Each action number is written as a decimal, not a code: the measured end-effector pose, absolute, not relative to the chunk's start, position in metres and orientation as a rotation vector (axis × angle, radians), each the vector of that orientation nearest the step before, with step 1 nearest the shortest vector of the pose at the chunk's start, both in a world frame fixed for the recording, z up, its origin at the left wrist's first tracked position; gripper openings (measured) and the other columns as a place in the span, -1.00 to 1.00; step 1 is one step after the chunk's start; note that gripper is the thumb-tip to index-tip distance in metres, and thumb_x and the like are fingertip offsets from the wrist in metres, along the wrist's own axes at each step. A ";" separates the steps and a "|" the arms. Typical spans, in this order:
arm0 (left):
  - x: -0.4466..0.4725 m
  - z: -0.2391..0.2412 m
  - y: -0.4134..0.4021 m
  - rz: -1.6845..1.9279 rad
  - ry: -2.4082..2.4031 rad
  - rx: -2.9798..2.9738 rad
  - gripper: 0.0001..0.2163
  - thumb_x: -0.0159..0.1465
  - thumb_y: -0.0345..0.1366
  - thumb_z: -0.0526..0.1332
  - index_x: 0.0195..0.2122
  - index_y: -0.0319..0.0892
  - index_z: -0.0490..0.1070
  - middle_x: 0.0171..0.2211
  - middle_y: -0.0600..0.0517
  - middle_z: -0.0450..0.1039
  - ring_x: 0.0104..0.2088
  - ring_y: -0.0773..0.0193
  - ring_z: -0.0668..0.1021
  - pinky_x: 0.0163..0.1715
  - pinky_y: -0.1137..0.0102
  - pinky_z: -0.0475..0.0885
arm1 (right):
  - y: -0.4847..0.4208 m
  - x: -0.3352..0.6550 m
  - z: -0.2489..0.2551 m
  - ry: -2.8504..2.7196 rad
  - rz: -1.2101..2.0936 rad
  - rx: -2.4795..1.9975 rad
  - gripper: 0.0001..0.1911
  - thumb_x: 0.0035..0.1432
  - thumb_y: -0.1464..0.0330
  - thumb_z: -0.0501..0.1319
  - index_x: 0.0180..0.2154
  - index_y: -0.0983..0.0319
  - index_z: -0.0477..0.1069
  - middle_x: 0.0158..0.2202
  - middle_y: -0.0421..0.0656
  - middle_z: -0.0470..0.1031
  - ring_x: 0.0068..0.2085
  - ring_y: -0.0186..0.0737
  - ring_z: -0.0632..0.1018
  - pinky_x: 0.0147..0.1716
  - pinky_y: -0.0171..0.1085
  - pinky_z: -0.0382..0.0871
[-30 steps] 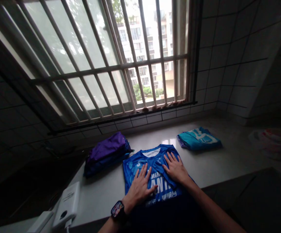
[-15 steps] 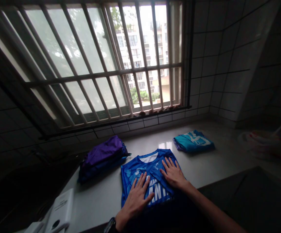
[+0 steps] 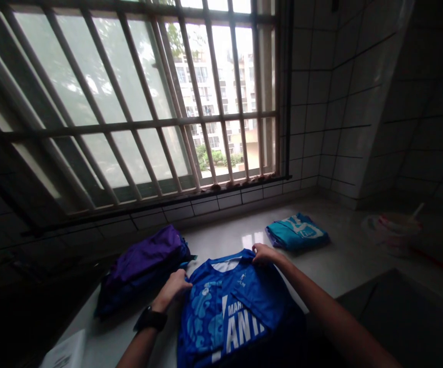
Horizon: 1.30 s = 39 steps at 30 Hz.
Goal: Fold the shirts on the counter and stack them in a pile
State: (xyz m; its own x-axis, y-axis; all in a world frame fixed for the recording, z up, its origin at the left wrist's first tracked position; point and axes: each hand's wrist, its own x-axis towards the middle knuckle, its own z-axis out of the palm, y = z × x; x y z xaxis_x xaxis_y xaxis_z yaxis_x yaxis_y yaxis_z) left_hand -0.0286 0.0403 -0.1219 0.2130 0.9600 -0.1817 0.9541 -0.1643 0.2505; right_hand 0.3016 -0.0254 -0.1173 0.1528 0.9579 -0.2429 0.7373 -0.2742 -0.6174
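Observation:
A blue printed sports jersey lies on the pale countertop, partly folded, its collar towards the window. My left hand pinches the jersey's left shoulder edge, next to a folded purple garment. A black smartwatch sits on that wrist. My right hand holds the jersey's opposite shoulder near the collar. Beyond it lies a folded teal shirt, not touched by either hand.
A barred window and white tiled walls edge the back of the counter. A pale basin stands at the right. A dark recess cuts into the counter at lower right. A white flat object lies at lower left.
My hands no longer press flat on the jersey. They have moved up to its shoulders and taken hold there. The view has tilted, and the jersey now lies lower in the frame.

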 end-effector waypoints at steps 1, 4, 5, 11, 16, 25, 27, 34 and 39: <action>-0.026 -0.121 0.045 0.041 1.764 2.189 -0.92 0.13 -0.43 0.26 -0.33 -0.25 0.49 -0.33 -0.09 0.60 -0.31 0.13 0.65 -0.37 0.44 0.46 | -0.021 0.300 -0.117 -1.636 0.878 -2.085 -0.60 -0.08 0.52 0.43 -0.12 0.33 0.54 -0.45 -0.13 0.62 -0.51 -0.16 0.62 -0.51 -0.31 0.52; -0.016 -0.109 0.059 0.159 1.711 2.243 -0.91 0.18 -0.45 0.19 -0.34 -0.22 0.49 -0.37 -0.04 0.59 -0.38 0.20 0.63 -0.39 0.46 0.45 | -0.004 0.297 -0.103 -1.669 0.799 -2.056 -0.89 -0.08 0.56 0.38 -0.48 0.29 0.50 -0.57 -0.15 0.56 -0.48 -0.13 0.62 -0.45 -0.31 0.51; -0.012 -0.100 0.065 0.255 1.698 2.290 -0.90 0.19 -0.44 0.18 -0.34 -0.21 0.49 -0.35 -0.04 0.59 -0.36 0.20 0.64 -0.36 0.45 0.47 | 0.003 0.297 -0.094 -1.673 0.728 -2.031 -0.86 -0.07 0.58 0.36 -0.52 0.28 0.47 -0.56 -0.14 0.56 -0.43 -0.11 0.64 -0.40 -0.31 0.50; 0.005 -0.013 0.086 1.085 1.649 2.445 -0.87 0.27 -0.42 0.10 -0.29 -0.23 0.44 -0.26 -0.07 0.53 -0.15 0.13 0.62 -0.04 0.26 0.50 | 0.038 0.293 -0.007 -1.607 0.217 -1.716 -0.86 0.16 0.52 0.17 -0.25 0.23 0.44 -0.15 -0.11 0.57 -0.04 -0.18 0.54 -0.05 -0.31 0.38; -0.029 0.010 0.031 1.565 1.446 2.385 -0.81 0.39 -0.20 0.10 -0.11 -0.18 0.39 -0.06 -0.04 0.49 0.01 0.15 0.55 0.09 0.20 0.46 | -0.024 0.288 0.012 -1.559 -0.159 -1.149 -0.94 0.17 0.45 0.15 -0.30 0.18 0.35 -0.24 -0.17 0.46 -0.19 -0.24 0.48 -0.14 -0.29 0.40; -0.105 -0.184 -0.139 1.058 1.301 2.310 -0.94 0.26 -0.21 0.17 -0.29 -0.02 0.39 -0.03 -0.01 0.62 -0.11 0.12 0.69 -0.19 0.33 0.65 | -0.231 0.295 -0.170 -1.708 0.065 -1.441 -0.74 0.07 0.58 0.06 -0.32 0.11 0.37 -0.18 -0.12 0.55 -0.24 -0.21 0.61 -0.26 -0.29 0.51; -0.109 -0.213 -0.149 0.930 1.293 2.336 -0.81 0.26 -0.22 0.15 -0.12 0.00 0.45 0.10 -0.03 0.58 0.03 0.08 0.65 -0.04 0.25 0.62 | -0.242 0.295 -0.193 -1.750 0.202 -1.576 -0.71 0.10 0.57 0.05 -0.26 0.09 0.38 0.03 -0.10 0.54 -0.05 -0.15 0.61 -0.09 -0.23 0.52; -0.076 -0.196 -0.109 0.607 1.421 2.282 -0.53 0.26 -0.31 0.00 0.19 -0.14 0.39 0.21 -0.13 0.48 0.17 0.06 0.56 0.18 0.17 0.47 | -0.194 0.305 -0.175 -1.734 0.194 -1.769 -0.70 0.06 0.59 -0.08 -0.33 0.12 0.28 -0.32 -0.16 0.46 -0.35 -0.20 0.51 -0.29 -0.29 0.39; -0.050 -0.142 -0.088 0.601 1.434 2.216 -0.66 0.22 -0.33 0.03 -0.01 -0.08 0.44 0.05 -0.08 0.60 0.05 0.10 0.63 0.13 0.23 0.47 | -0.155 0.322 -0.153 -1.608 0.180 -1.719 -0.79 -0.06 0.53 -0.03 -0.38 0.12 0.21 -0.35 -0.13 0.43 -0.28 -0.14 0.50 -0.19 -0.22 0.38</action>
